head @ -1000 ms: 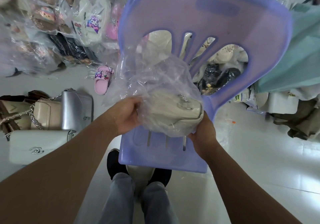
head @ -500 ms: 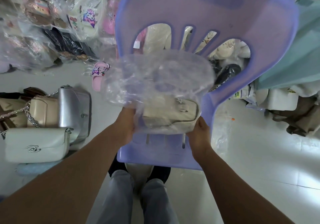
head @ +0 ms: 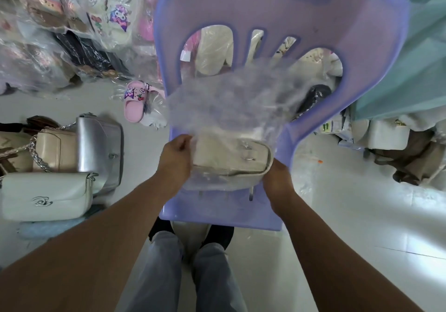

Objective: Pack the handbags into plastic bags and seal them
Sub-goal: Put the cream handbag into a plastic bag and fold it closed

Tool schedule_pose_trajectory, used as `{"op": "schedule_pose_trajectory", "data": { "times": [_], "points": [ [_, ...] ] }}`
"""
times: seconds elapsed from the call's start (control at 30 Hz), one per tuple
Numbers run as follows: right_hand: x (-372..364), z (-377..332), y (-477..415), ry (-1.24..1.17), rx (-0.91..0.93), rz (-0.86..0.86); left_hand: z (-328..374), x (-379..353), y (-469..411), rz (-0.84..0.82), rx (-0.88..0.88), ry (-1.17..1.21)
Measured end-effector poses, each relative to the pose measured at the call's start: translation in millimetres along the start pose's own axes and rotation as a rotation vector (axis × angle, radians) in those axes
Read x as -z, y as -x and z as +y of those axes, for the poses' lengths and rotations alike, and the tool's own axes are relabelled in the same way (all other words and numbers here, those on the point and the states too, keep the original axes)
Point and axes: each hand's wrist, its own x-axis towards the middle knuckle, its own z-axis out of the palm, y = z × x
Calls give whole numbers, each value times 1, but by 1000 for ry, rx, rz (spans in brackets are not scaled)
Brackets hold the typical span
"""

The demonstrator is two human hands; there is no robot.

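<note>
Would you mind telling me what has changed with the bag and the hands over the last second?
The loose top of the plastic bag has swung up from its crumpled state and spread away over the purple chair, blurred with motion. The left hand has moved its grip to the bag's left edge. The right hand still supports the cream handbag inside. The handbags on the floor are unmoved.

The lower right of the frame is open floor point(head: 362, 227), free for a hand to pass. At the left edge, the silver handbag point(head: 99, 147), beige handbag point(head: 56, 149) and white handbag point(head: 45, 195) block the floor. The purple chair point(head: 277, 34) back closes the upper centre, and a pink slipper point(head: 135, 104) lies just left of it.
</note>
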Motion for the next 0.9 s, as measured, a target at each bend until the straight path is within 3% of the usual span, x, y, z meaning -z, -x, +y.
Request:
{"op": "schedule_pose_trajectory", "data": {
  "times": [0.03,0.1,0.17,0.23,0.3,0.37,0.43,0.53,0.6,0.67,0.77,0.9],
  "points": [
    [-1,5,0,53,11,58,4,1,3,-7,22,173],
    [2,8,2,62,-4,207,-2,5,-7,-197,107,250],
    [4,1,4,-151,-39,173,-6,9,-11,-319,151,141],
    [7,-4,5,-345,-172,1,-9,7,-6,-400,172,111],
    [7,-5,8,-314,-198,-109,-11,0,-1,-361,170,139],
    [3,-4,12,-192,-114,-53,-13,-7,1,-225,121,157],
    [3,-1,13,-153,-18,-42,-18,-3,-4,-136,-65,23],
    [4,-4,13,-280,47,18,-19,12,-11,-43,-307,-151],
    [6,-5,14,-432,13,35,-13,14,-8,-18,-339,-219],
    [6,-5,22,-431,36,-1,-6,8,0,-19,-223,-129],
    [-1,4,28,-326,209,31,-4,8,0,-110,74,165],
    [-7,29,32,48,525,228,-9,13,2,-272,36,202]
  ]
}}
